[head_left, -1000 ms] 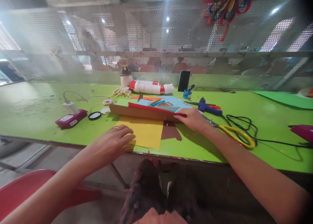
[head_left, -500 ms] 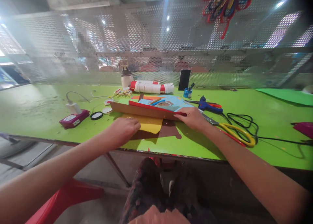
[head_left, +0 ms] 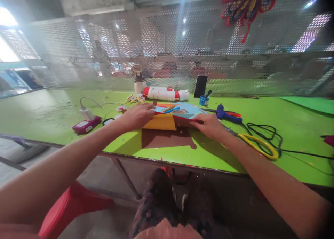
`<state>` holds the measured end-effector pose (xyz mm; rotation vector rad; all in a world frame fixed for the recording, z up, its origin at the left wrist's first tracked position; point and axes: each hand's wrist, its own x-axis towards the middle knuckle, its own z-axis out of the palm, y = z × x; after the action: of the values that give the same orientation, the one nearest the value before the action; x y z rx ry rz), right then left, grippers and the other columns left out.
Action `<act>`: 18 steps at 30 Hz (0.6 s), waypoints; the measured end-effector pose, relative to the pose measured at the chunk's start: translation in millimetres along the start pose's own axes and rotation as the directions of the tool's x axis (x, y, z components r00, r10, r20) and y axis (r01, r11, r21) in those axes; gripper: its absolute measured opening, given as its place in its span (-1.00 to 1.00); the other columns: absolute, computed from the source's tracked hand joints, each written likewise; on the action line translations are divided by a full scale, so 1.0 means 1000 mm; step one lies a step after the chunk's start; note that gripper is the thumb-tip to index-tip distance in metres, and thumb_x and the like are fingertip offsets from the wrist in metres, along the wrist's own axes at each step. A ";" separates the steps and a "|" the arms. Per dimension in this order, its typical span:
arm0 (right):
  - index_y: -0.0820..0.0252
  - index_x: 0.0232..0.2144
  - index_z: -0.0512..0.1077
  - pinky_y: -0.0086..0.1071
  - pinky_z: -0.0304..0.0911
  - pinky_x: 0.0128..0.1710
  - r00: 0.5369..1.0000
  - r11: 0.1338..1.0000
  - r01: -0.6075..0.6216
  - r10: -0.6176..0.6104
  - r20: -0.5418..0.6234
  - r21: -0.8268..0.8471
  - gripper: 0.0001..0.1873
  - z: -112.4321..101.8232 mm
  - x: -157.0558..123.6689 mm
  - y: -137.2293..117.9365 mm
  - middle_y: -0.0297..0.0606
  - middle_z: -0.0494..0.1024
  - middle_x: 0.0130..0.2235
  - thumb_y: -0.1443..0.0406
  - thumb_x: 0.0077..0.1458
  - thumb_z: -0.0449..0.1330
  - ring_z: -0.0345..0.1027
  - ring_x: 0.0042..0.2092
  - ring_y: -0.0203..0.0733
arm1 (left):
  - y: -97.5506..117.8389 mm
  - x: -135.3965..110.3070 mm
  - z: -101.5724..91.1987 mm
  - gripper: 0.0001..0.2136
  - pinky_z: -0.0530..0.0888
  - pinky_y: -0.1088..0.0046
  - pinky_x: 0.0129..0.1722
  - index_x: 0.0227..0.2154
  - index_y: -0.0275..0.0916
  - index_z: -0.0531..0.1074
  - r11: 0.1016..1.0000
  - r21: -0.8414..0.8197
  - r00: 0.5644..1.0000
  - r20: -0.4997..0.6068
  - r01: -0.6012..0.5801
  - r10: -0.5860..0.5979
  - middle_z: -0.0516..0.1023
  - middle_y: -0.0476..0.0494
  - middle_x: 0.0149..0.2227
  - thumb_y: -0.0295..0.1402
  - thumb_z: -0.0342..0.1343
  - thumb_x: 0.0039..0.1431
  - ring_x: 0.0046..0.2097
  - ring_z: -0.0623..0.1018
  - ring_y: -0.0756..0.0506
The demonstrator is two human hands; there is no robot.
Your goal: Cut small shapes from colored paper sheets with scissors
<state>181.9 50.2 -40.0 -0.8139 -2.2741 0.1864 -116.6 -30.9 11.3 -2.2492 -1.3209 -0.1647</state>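
My left hand [head_left: 138,116] is closed on the upper edge of a yellow paper sheet [head_left: 159,122], which is lifted and hangs toward me. With pinched fingers, my right hand [head_left: 210,126] grips the right end of a raised stack of brown and red paper sheets [head_left: 183,121]. The yellow sheet covers part of that stack's front. Below them a dark brown paper piece [head_left: 167,140] lies flat on the green table. Behind the raised edge are light blue paper [head_left: 192,109], a blue pen [head_left: 174,109] and a ring-shaped roll [head_left: 179,111].
Right of my right hand lie yellow-handled scissors [head_left: 257,145], a blue glue gun [head_left: 227,114] and its black cord. At the back stand a bottle [head_left: 140,85], a long white-and-red roll [head_left: 167,94], a black phone-like slab [head_left: 200,86] and a blue jar [head_left: 204,101]. Left is a purple power socket [head_left: 87,125].
My left hand has moved up and away from me, lifting the yellow sheet from the table against the raised stack. The right hand keeps its grip. The view has shifted slightly.
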 end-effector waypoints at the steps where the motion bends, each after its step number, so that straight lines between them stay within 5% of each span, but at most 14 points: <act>1: 0.20 -0.40 0.57 -0.33 0.31 -0.35 1.000 1.000 0.007 -0.007 -0.008 -0.009 -0.86 -0.001 0.002 0.000 -0.25 0.63 -0.39 0.34 0.06 0.19 0.46 -0.38 -0.16 | -0.003 0.002 0.004 -0.82 0.39 0.32 -0.20 -0.33 -0.23 0.48 1.000 -0.010 0.999 0.034 0.017 -0.016 0.50 -0.20 -0.22 -0.38 -0.04 0.23 -0.16 0.50 -0.14; 4: 0.20 -0.36 0.56 -0.24 0.33 -0.22 0.998 0.997 0.051 -0.054 -0.041 -0.058 -0.87 -0.009 0.004 -0.005 -0.20 0.61 -0.33 0.33 0.07 0.20 0.46 -0.28 -0.08 | -0.012 0.008 0.010 -0.79 0.35 0.42 -0.35 -0.31 -0.24 0.44 0.999 -0.009 0.998 0.046 0.041 -0.040 0.51 -0.15 -0.35 -0.39 -0.11 0.25 -0.33 0.50 -0.09; 9: 0.25 -0.12 0.47 -0.02 0.20 0.01 0.960 0.962 0.171 -0.211 -0.183 -0.214 -0.73 -0.028 -0.011 -0.043 0.00 0.47 -0.06 0.25 0.17 0.13 0.26 -0.02 0.08 | -0.022 0.016 0.010 -0.82 0.35 0.43 -0.32 -0.30 -0.23 0.39 1.000 -0.030 0.999 0.033 0.007 -0.006 0.51 -0.14 -0.33 -0.37 -0.12 0.27 -0.29 0.51 -0.08; 12: 0.30 -0.25 0.49 -0.19 0.27 -0.13 0.923 0.881 0.384 -0.362 0.128 -0.276 -0.78 -0.026 -0.026 -0.071 -0.05 0.51 -0.23 0.29 0.23 0.07 0.31 -0.16 -0.03 | -0.025 0.019 0.011 -0.82 0.34 0.43 -0.31 -0.31 -0.23 0.38 0.999 -0.050 0.999 0.030 -0.012 0.013 0.50 -0.14 -0.32 -0.37 -0.12 0.27 -0.28 0.50 -0.08; 15: 0.29 -0.34 0.48 -0.24 0.24 -0.19 0.831 0.796 0.490 -0.305 0.465 -0.354 -0.82 -0.015 -0.033 -0.086 -0.10 0.51 -0.31 0.32 0.20 0.11 0.32 -0.20 -0.04 | -0.027 0.021 0.013 -0.83 0.34 0.45 -0.31 -0.30 -0.22 0.38 0.998 -0.062 1.000 0.024 -0.010 0.012 0.49 -0.12 -0.32 -0.37 -0.12 0.27 -0.28 0.50 -0.06; 18: 0.32 -0.36 0.49 -0.26 0.21 -0.22 0.779 0.744 0.535 -0.252 0.574 -0.401 -0.89 -0.004 -0.026 -0.088 -0.09 0.52 -0.32 0.40 0.15 0.15 0.35 -0.25 -0.06 | -0.028 0.023 0.014 -0.83 0.34 0.44 -0.32 -0.32 -0.23 0.38 0.998 -0.062 1.000 0.018 -0.007 0.009 0.49 -0.12 -0.33 -0.37 -0.11 0.27 -0.31 0.49 -0.06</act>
<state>154.2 -35.5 -21.2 -0.5342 -2.9955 -0.5649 -130.5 5.3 17.9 -2.3128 -1.3333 -0.1851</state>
